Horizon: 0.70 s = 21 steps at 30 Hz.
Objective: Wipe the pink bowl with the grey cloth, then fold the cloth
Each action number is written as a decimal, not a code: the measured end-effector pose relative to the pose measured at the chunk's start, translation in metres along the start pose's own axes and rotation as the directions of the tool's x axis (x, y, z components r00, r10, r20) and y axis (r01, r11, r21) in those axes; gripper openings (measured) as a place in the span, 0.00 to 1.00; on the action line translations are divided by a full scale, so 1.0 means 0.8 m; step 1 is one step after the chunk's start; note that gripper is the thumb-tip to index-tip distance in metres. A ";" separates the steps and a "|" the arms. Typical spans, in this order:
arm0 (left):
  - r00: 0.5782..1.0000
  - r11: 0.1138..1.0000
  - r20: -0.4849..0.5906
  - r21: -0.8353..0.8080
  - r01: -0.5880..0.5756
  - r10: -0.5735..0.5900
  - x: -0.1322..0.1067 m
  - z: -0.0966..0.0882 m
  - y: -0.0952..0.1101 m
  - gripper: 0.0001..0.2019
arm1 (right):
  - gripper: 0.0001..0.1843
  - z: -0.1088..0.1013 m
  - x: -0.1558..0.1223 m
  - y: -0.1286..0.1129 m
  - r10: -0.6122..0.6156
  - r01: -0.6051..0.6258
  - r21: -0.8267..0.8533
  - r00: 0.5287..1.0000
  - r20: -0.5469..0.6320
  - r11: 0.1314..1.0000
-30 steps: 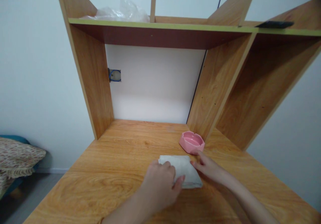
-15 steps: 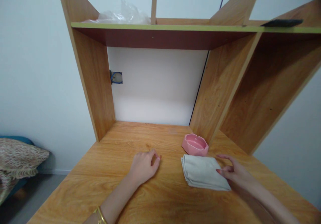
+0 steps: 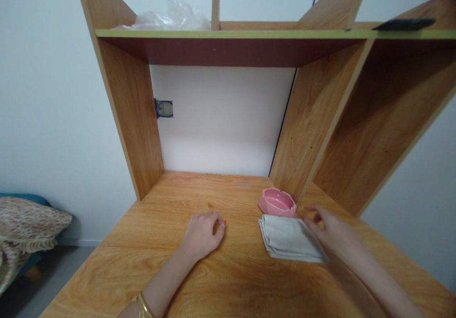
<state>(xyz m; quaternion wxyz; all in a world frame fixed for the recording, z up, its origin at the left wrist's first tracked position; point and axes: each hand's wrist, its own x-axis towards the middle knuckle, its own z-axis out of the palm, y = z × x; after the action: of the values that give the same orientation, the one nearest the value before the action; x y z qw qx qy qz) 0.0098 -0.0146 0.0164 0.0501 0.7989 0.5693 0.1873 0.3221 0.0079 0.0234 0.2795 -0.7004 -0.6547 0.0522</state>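
My left hand (image 3: 204,235) rests on the wooden desktop (image 3: 213,192), thumb and fingertips drawn together in a loop with nothing visible in it. A gold bracelet (image 3: 142,304) circles that wrist. To its right lies a folded pale grey cloth (image 3: 290,238), flat on the desk. My right hand (image 3: 331,230) is at the cloth's right edge, fingers apart and thumb tip by the upper right corner; whether it touches the fabric I cannot tell. Just behind the cloth stands a pink faceted ashtray (image 3: 277,202), close to my right fingers.
A wooden divider (image 3: 302,133) rises behind the ashtray. Overhead runs a shelf with a green edge (image 3: 249,34), bearing a clear plastic bag (image 3: 174,16) and a dark flat object (image 3: 404,24). At far left, a patterned throw (image 3: 32,223) covers blue furniture.
My right hand has shifted up along the cloth's right edge toward the ashtray. The view has tilted slightly. My left hand, the cloth and the ashtray look unmoved on the desk.
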 end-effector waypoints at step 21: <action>0.998 0.998 0.054 -0.047 -0.035 0.038 -0.009 0.038 -0.009 0.24 | 0.36 0.109 -0.072 -0.136 -0.500 0.477 0.183 0.714 0.489 0.860</action>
<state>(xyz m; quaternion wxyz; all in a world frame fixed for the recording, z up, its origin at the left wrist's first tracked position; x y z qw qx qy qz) 0.0122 -0.0144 -0.0154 0.0806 0.8127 0.5485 0.1791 0.1798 -0.0203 -0.0165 0.1106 -0.4552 -0.8653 0.1782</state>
